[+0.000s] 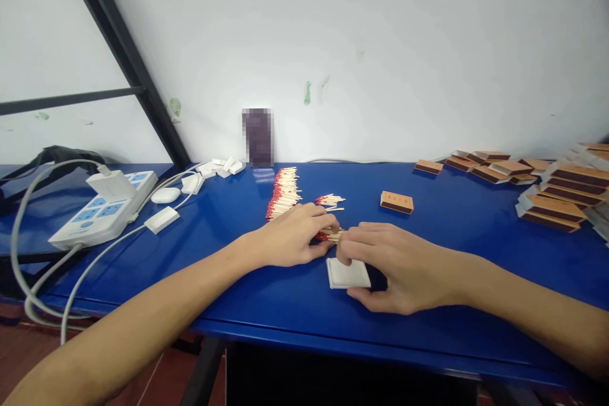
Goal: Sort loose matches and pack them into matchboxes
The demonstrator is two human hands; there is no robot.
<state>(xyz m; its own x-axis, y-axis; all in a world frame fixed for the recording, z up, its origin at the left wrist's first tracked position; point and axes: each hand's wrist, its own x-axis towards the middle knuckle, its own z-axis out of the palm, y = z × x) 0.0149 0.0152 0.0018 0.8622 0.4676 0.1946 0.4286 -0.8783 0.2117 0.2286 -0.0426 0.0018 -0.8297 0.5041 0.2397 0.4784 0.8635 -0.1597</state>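
Pinching matches [327, 236] just beyond white tray [349, 275], left hand [299, 235] has grip clamped on them; right hand [402, 266] at tray, grip unclear; uneven pinch could scatter matches.

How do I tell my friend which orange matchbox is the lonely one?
Find the blue table, then the small pile of red-tipped matches near its middle. Go right from there to an orange box with a dark brown side. It sits alone; all the other orange boxes lie farther right.
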